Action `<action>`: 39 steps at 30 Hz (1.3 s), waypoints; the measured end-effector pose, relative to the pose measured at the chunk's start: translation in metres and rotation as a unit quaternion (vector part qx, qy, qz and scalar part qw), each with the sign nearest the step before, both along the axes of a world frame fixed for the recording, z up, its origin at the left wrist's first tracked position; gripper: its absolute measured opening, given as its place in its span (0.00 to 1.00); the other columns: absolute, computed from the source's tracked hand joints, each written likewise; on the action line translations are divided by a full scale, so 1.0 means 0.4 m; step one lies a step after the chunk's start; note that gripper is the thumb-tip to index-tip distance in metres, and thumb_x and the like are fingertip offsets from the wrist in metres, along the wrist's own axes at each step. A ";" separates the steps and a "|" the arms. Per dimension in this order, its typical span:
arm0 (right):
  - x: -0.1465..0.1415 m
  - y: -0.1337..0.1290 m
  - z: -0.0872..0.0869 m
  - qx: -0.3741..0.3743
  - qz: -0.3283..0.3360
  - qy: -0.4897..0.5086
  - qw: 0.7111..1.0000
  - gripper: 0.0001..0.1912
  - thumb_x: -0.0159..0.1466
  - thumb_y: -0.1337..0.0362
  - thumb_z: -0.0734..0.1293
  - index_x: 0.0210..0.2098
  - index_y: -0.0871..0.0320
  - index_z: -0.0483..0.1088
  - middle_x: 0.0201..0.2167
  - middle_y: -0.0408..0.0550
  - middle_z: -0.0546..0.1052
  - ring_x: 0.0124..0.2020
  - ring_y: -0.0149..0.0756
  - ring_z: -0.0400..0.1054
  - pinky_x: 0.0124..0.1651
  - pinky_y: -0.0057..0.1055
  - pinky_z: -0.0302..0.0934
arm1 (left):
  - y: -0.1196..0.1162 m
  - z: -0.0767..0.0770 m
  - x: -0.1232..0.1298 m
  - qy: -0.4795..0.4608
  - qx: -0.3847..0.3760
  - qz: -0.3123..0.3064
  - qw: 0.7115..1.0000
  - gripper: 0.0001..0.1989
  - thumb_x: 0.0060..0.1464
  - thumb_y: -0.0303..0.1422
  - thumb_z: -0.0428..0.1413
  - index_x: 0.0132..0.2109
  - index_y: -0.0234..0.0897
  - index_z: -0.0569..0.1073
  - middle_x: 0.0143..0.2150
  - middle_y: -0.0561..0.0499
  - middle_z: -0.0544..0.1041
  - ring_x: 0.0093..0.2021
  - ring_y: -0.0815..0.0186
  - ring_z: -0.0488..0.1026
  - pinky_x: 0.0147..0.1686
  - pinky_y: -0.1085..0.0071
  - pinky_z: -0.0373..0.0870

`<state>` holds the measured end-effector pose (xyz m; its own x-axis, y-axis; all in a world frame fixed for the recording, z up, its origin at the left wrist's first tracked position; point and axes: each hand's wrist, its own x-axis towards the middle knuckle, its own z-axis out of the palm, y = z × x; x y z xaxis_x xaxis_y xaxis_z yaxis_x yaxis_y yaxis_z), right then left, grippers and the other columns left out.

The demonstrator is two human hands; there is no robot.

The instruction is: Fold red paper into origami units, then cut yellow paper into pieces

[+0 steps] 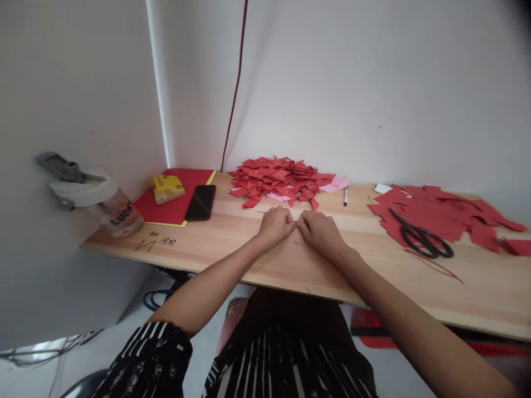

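Both my hands meet at the middle of the wooden desk (286, 260), just in front of a heap of folded red paper pieces (277, 177). My left hand (276, 224) has its fingers curled closed, and so does my right hand (317, 229). Between their fingertips a small bit of red paper (295, 224) shows, pinched from both sides; most of it is hidden by the fingers. Pink paper pieces (335, 184) lie beside and under the heap.
At the right, black scissors (421, 237) rest on red paper scraps (431, 213). A pen (345, 195) lies behind my right hand. Leftward are a black phone (201, 202), a yellow packet (167, 189) on a red sheet (178, 179), and a bottle (103, 204).
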<state>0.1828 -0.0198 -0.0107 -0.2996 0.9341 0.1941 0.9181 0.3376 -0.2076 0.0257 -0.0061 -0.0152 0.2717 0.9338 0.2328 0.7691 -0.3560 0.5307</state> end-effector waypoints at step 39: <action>-0.032 -0.003 0.006 -0.010 -0.053 0.010 0.998 0.06 0.63 0.63 0.59 0.34 0.57 0.65 0.37 0.55 0.76 0.39 0.47 0.68 0.37 0.36 0.49 | 0.064 0.013 -0.008 -0.007 -0.094 -0.005 0.996 0.01 0.42 0.27 0.57 0.27 0.35 0.73 0.30 0.49 0.77 0.34 0.63 0.72 0.35 0.70 0.68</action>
<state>0.1701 -0.0209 -0.0085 -0.1952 0.9641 0.1800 0.9442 0.2344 -0.2313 0.0224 0.0196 -0.0101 0.2791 0.9585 0.0583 0.7585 -0.2573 0.5987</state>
